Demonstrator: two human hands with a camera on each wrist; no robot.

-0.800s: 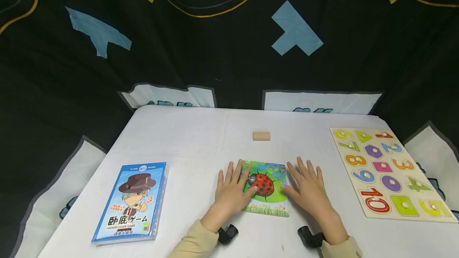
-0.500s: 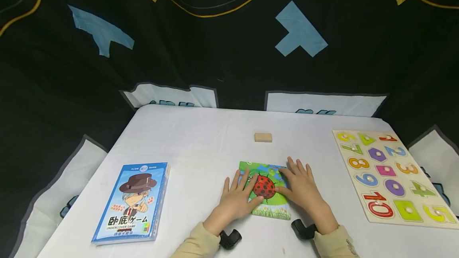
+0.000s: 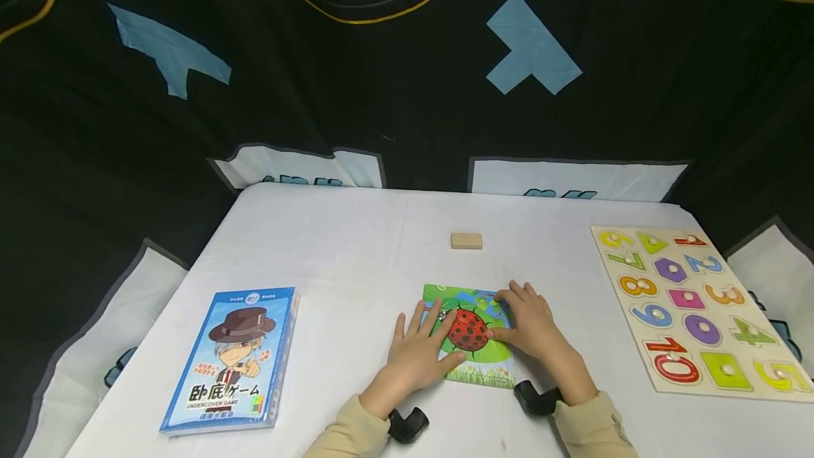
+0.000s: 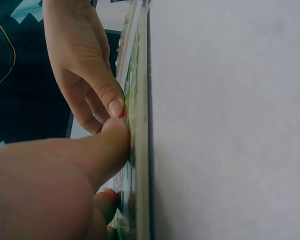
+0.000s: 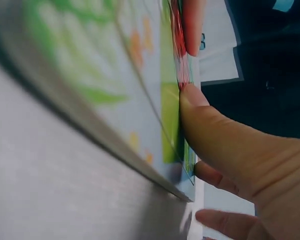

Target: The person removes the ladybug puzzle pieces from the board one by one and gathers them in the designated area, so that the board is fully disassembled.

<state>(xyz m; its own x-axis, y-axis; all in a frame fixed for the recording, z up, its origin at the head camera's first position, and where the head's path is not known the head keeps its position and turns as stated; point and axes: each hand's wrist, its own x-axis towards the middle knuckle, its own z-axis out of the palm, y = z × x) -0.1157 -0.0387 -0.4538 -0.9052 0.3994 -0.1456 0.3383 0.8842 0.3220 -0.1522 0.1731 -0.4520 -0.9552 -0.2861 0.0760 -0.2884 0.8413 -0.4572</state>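
Observation:
A square ladybug jigsaw puzzle lies on the white table in front of the person. My left hand rests on its left side, fingers spread, the fingertips near the ladybug's head and the thumb low on the picture. From the right, my right hand touches it with the thumb tip at the ladybug's right edge and bent fingers at the upper right corner. In the right wrist view the right thumb presses on the picture beside a red piece. The left wrist view shows both thumbs close together over the puzzle's surface.
A blue boxed card game lies at the left. On the right is a wooden number-and-shape board with knobbed pieces. A small wooden block sits behind the puzzle. Black cloth hangs behind the table.
My right hand has moved left onto the puzzle's right side, its fingers bending more. My left hand has shifted slightly right and toward the person, uncovering the puzzle's upper left corner.

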